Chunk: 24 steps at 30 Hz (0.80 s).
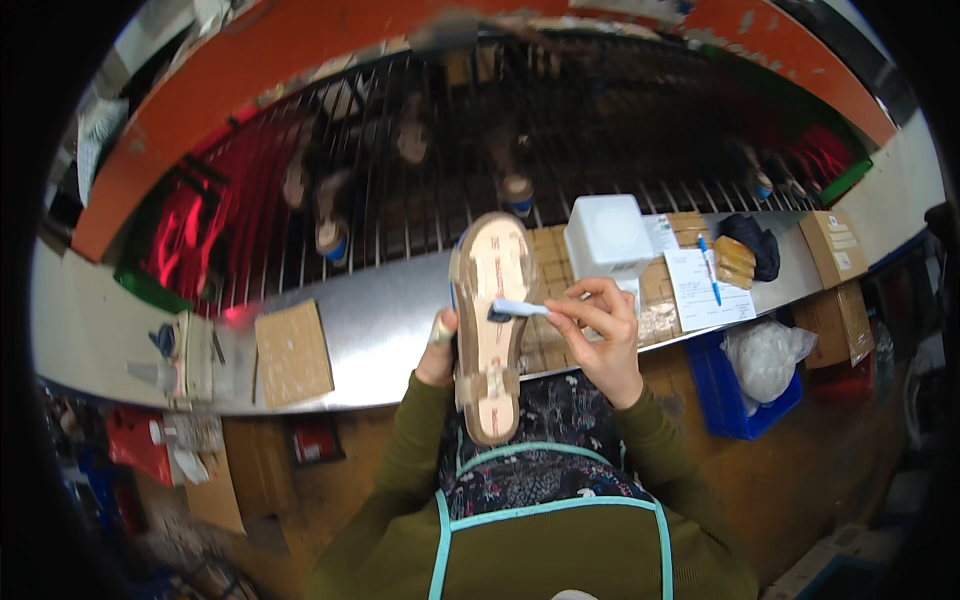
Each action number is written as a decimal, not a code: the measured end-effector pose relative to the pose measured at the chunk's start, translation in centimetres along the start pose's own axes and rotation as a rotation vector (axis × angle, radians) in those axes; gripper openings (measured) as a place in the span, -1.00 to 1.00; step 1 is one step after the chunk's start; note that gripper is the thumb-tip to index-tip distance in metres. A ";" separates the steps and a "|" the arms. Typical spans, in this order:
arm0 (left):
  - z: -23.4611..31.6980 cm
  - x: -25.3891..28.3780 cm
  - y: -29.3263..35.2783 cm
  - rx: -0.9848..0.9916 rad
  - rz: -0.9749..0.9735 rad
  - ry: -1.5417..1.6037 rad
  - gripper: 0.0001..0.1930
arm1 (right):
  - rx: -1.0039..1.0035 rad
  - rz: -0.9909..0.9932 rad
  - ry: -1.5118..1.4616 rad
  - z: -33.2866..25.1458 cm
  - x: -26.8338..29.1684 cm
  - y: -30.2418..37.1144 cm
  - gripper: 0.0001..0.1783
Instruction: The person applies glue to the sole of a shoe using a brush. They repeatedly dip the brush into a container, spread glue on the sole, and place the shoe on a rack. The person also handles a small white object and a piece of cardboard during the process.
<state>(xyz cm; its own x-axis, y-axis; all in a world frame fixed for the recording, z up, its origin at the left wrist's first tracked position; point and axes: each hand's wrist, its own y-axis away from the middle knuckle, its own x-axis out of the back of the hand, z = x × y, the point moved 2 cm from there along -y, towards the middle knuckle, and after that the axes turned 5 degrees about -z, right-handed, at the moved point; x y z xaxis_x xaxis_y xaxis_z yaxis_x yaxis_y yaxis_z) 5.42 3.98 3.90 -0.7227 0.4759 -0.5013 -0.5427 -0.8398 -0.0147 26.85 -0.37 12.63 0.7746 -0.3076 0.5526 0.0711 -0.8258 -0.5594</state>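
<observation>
My left hand [437,352] grips a shoe [486,390] by its left side, with the fingers hidden behind it. The bottom of the shoe faces me, toe end away and heel toward my body. Its sole has a beige middle with a brownish, translucent-looking rim. Between the thumb and fingers of my right hand [606,340] is a small brush [522,308] with a pale handle, like a toothbrush. Its dark head touches, or hovers just over, the middle of the sole. Beyond my right hand a white square container [606,235] stands on the bench.
A metal bench [375,335] runs across, with a cardboard piece [293,353] on its left. On the right lie a paper sheet [700,305], a blue pen [710,270] and yellowish blocks [735,262]. Behind, shoes rest on a dark rack [400,215]. A blue bin [735,405] stands below.
</observation>
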 end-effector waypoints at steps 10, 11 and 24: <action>0.0 0.0 0.0 0.012 0.102 0.091 0.04 | 0.066 0.258 0.336 1.8 -1.8 -0.2 -0.82; 0.1 0.1 0.1 0.003 0.129 0.109 0.06 | 0.092 0.242 0.326 1.5 -2.3 1.0 -0.82; -1.2 -2.5 -2.6 -0.189 0.190 0.378 0.00 | -0.281 0.009 -1.122 2.9 -4.3 5.5 -0.39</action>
<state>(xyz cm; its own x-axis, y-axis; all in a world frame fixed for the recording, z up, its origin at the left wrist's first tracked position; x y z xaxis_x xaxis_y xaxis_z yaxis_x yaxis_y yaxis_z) 9.13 4.68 4.18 -0.5760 0.2091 -0.7902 -0.3028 -0.9525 -0.0313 25.75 -2.27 5.42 0.9069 0.1626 -0.3888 0.0297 -0.9449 -0.3259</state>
